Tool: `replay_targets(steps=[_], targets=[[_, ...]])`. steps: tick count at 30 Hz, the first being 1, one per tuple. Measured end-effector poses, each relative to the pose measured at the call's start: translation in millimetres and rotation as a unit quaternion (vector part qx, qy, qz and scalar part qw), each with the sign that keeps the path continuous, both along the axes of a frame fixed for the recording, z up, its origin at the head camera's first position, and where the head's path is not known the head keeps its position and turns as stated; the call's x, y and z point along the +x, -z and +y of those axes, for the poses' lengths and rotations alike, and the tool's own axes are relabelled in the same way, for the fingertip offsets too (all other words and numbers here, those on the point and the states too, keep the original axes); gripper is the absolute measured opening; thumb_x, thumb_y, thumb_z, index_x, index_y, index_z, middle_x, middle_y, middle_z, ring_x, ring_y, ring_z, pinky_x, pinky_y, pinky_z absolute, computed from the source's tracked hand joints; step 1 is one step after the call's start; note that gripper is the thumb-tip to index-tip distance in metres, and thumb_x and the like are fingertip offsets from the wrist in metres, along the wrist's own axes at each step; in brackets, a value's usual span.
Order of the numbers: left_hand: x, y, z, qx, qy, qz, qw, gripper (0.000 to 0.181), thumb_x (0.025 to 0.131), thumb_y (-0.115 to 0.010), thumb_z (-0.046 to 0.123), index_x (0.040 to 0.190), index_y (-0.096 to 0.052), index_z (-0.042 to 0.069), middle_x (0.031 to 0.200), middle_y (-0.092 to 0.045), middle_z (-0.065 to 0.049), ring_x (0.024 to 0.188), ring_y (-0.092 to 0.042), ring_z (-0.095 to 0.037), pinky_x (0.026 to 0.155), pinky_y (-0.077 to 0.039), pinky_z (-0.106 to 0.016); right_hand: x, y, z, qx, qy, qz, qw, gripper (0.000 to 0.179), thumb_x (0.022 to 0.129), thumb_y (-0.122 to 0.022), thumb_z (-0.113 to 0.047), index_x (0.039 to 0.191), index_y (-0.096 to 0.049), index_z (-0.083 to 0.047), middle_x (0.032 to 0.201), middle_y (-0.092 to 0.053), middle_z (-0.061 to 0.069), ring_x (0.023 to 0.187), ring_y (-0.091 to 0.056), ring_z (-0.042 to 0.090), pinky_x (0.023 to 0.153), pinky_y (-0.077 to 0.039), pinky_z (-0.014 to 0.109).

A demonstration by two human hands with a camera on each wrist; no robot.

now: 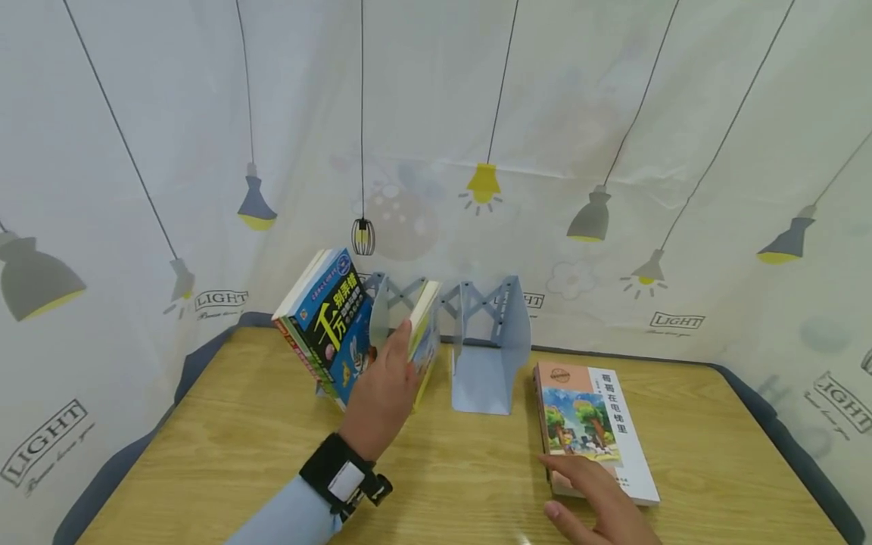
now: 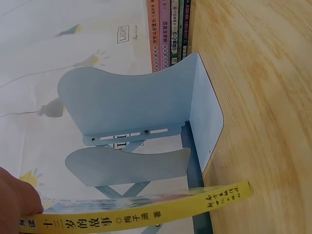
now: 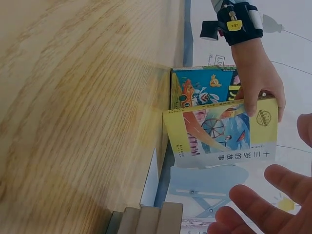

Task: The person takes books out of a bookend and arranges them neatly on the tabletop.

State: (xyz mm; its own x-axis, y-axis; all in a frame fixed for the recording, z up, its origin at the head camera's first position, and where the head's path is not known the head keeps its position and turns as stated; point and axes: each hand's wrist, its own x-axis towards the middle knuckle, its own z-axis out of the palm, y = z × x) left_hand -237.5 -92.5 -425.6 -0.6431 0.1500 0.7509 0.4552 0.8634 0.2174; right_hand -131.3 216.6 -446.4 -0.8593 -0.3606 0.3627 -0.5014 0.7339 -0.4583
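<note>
My left hand (image 1: 383,401) grips a yellow-spined book (image 2: 141,213) by its upper part, thumb on one cover and fingers on the other. In the right wrist view this book (image 3: 214,127) shows an illustrated cover with a wheel. It stands inside a light blue expandable metal book rack (image 1: 482,382), just right of several leaning books (image 1: 334,322) with a blue and black cover outermost. My right hand (image 1: 602,501) hovers over or touches the near end of a book stack (image 1: 591,424); contact is unclear. Its fingers look spread and relaxed in the right wrist view.
The right section of the rack has an upright end plate (image 1: 518,322). A wooden table (image 1: 463,477) carries everything. Behind it hangs a pale curtain (image 1: 422,91) printed with lamps, reaching the table's back edge.
</note>
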Motion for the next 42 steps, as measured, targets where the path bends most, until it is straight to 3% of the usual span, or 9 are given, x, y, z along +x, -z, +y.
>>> replay_targets(steps=[8,14,20,26,33,38,41,42], targets=[[8.8,0.6,-2.7,0.024,0.012,-0.008,0.9996,0.071,0.087,-0.074,0.001,0.15,-0.041,0.002,0.136,-0.065,-0.021,0.083,-0.074,-0.027,0.048,-0.061,-0.034,-4.5,3.4,-2,0.0,-0.011,0.016,0.9998,0.05,0.09,-0.074,-0.022,0.137,-0.059,-0.031,0.13,-0.072,0.004,0.117,-0.064,0.03,0.087,-0.057,0.061],[11.9,6.7,-8.2,0.027,0.015,-0.012,0.9995,0.072,0.088,-0.074,0.003,0.151,-0.039,0.004,0.126,-0.066,-0.023,0.073,-0.072,-0.025,0.042,-0.058,-0.032,-3.0,3.5,-7,-0.012,-0.001,-0.014,0.9998,0.045,0.093,-0.072,-0.026,0.136,-0.06,-0.028,0.132,-0.07,0.004,0.119,-0.064,0.032,0.089,-0.056,0.062],[15.3,9.5,-12.2,0.028,0.011,0.0,0.9995,0.076,0.088,-0.075,0.003,0.152,-0.035,0.003,0.114,-0.067,-0.025,0.066,-0.071,-0.024,0.041,-0.058,-0.032,1.1,4.4,-11,0.005,0.012,-0.006,0.9999,0.047,0.093,-0.072,-0.03,0.138,-0.058,-0.031,0.134,-0.069,-0.003,0.116,-0.064,0.02,0.09,-0.059,0.055],[18.7,10.9,-3.2,-0.008,0.01,0.032,0.9994,0.078,0.084,-0.078,0.003,0.15,-0.037,0.001,0.123,-0.069,-0.022,0.062,-0.07,-0.019,0.039,-0.055,-0.028,3.9,-0.9,-11,0.009,0.013,-0.018,0.9997,0.045,0.094,-0.07,-0.033,0.137,-0.058,-0.03,0.135,-0.067,-0.004,0.117,-0.063,0.018,0.09,-0.059,0.053],[21.6,11.0,0.0,-0.012,0.013,0.027,0.9995,0.079,0.083,-0.079,0.001,0.149,-0.038,0.002,0.123,-0.069,-0.022,0.06,-0.069,-0.018,0.04,-0.056,-0.028,5.4,1.4,-10,0.008,0.002,-0.014,0.9999,0.046,0.094,-0.07,-0.031,0.139,-0.057,-0.03,0.134,-0.068,-0.003,0.117,-0.064,0.018,0.089,-0.06,0.051],[22.6,14.3,-3.8,0.013,0.039,0.01,0.9991,0.074,0.085,-0.077,0.002,0.15,-0.04,0.004,0.122,-0.071,-0.022,0.054,-0.062,-0.013,0.037,-0.048,-0.021,6.2,-0.7,-8,0.01,-0.001,-0.018,0.9998,0.045,0.095,-0.069,-0.033,0.138,-0.058,-0.029,0.134,-0.068,-0.004,0.118,-0.064,0.021,0.09,-0.059,0.054],[21.5,16.2,-10.0,0.046,0.065,0.011,0.9968,0.069,0.087,-0.075,0.0,0.149,-0.043,0.005,0.109,-0.073,-0.021,0.047,-0.052,-0.012,0.036,-0.039,-0.021,4.9,-3.3,-7,-0.001,-0.003,-0.032,0.9995,0.045,0.096,-0.067,-0.034,0.139,-0.056,-0.031,0.136,-0.067,-0.002,0.121,-0.062,0.025,0.092,-0.057,0.058],[21.4,16.6,-12.4,0.057,0.073,0.013,0.9956,0.069,0.086,-0.075,0.0,0.148,-0.045,0.005,0.107,-0.074,-0.021,0.048,-0.054,-0.012,0.037,-0.042,-0.021,4.8,-4.0,-7,-0.005,-0.003,-0.038,0.9993,0.045,0.097,-0.066,-0.035,0.14,-0.056,-0.031,0.137,-0.067,-0.001,0.122,-0.061,0.026,0.093,-0.056,0.059]])
